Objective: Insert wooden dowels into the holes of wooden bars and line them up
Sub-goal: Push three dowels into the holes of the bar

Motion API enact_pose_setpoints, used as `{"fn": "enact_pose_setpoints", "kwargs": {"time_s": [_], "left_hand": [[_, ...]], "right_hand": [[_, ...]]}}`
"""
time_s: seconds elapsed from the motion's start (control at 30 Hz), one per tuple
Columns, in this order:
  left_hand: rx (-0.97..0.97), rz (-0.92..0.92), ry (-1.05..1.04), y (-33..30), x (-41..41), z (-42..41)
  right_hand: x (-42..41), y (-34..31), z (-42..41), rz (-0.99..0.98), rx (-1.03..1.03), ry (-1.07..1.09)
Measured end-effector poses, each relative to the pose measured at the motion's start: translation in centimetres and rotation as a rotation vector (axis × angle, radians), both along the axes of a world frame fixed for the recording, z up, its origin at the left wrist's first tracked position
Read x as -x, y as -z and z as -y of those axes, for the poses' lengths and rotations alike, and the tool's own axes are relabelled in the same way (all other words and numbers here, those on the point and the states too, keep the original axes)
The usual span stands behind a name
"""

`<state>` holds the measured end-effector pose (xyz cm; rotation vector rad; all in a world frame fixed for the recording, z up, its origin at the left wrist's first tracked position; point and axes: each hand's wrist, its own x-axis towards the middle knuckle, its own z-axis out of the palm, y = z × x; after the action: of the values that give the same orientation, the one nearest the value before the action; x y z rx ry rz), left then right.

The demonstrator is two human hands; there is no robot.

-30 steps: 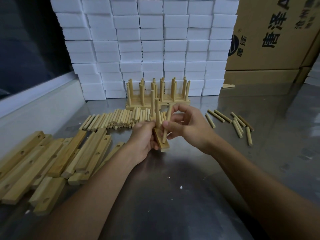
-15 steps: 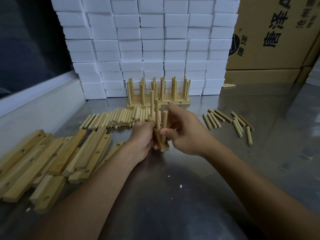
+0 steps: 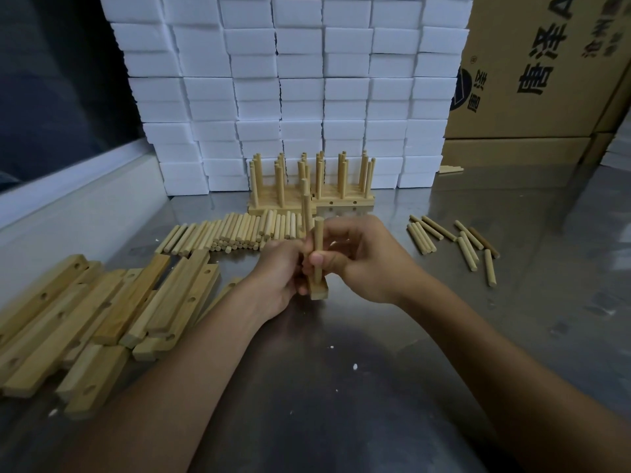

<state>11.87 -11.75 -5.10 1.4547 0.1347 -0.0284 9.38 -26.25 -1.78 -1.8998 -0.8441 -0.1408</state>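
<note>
A wooden bar (image 3: 319, 291) is held end-on toward the camera at the middle of the steel table (image 3: 341, 387), gripped along its side by the curled fingers of the left hand (image 3: 278, 268) so that its holes face upward and it cannot twist. The nearest dowel (image 3: 318, 249) is pinched between thumb and fingers of the right hand (image 3: 362, 257), upright, with its lower end at the bar's near hole; whether it is fully seated cannot be told. Two further dowels (image 3: 305, 206) are already standing in the same bar behind it, so the near hole appears to be the last one on this piece. Loose dowels (image 3: 235, 230) are laid in a row just beyond the hands, and a smaller scatter (image 3: 457, 242) is kept to the right, within reach of the inserting hand. Empty bars (image 3: 102, 312) are piled on the left, beside the holding hand. Finished bars with dowels (image 3: 310, 186) are lined up at the back against stacked white blocks (image 3: 293, 80), presumably where this bar is to be set next.
</note>
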Motion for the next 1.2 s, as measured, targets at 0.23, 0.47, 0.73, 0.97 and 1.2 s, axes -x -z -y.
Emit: {"fn": "enact_pose_setpoints", "kwargs": {"time_s": [0.23,0.47,0.73,0.97,1.2], "left_hand": [[0.074,-0.027,0.001,-0.1,0.1,0.1],[0.176,-0.021,-0.022,-0.1,0.0,0.0],[0.401,-0.031,-0.016,-0.2,-0.2,-0.2],[0.453,-0.017,-0.019,0.0,-0.3,-0.4],[0.424,-0.024,-0.013,0.2,-0.4,-0.5]], "right_hand": [[-0.3,0.5,0.1,-0.07,-0.093,0.062],[-0.7,1.2,-0.4,0.032,-0.096,0.202],[-1.7,3.2,0.2,0.184,-0.002,0.499],[-2.6,4.3,1.1,0.115,0.047,0.548],[-2.8,4.6,1.5,0.103,0.118,0.536]]}}
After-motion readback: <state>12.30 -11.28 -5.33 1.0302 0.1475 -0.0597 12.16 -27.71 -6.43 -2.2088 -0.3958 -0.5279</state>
